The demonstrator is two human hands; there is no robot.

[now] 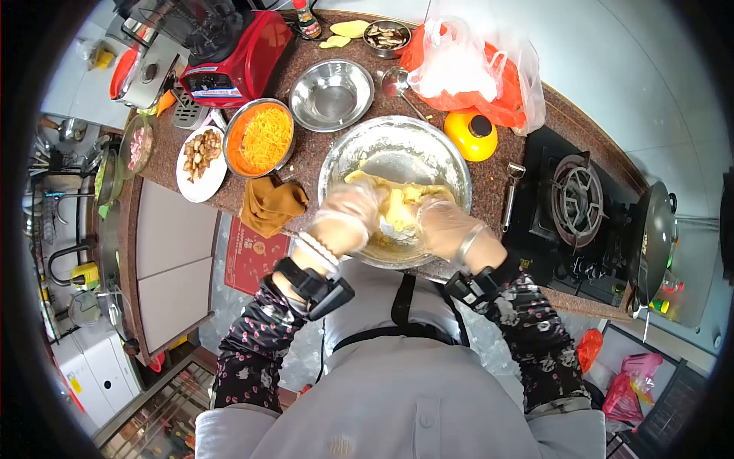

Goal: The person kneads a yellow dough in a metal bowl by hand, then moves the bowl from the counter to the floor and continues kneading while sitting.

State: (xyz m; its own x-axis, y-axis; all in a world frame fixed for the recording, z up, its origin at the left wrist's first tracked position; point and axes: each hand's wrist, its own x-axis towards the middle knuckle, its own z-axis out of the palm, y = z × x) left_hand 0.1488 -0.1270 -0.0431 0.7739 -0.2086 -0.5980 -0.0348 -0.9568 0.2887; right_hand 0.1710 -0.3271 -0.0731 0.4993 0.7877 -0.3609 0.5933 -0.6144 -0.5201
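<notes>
A large steel mixing bowl (437,142) stands at the counter's front edge, its inner wall smeared with pale flour or batter. Inside it is a lump of yellow dough (399,208), with lighter bits lower in the bowl. My left hand (353,205), in a clear plastic glove, has its fingers curled into the dough's left side. From the right, my right hand (445,223), gloved the same way, grips the other side of the dough. Both hands are over the bowl, and their fingertips are partly hidden by the dough and the gloves.
Left of the bowl are a brown cloth (272,205), a bowl of orange shreds (266,138), a plate (200,188) of brown chunks and an empty steel basin (332,96). On the right are a yellow lidded pot (469,136), a peeler (514,187) and a gas stove (577,200).
</notes>
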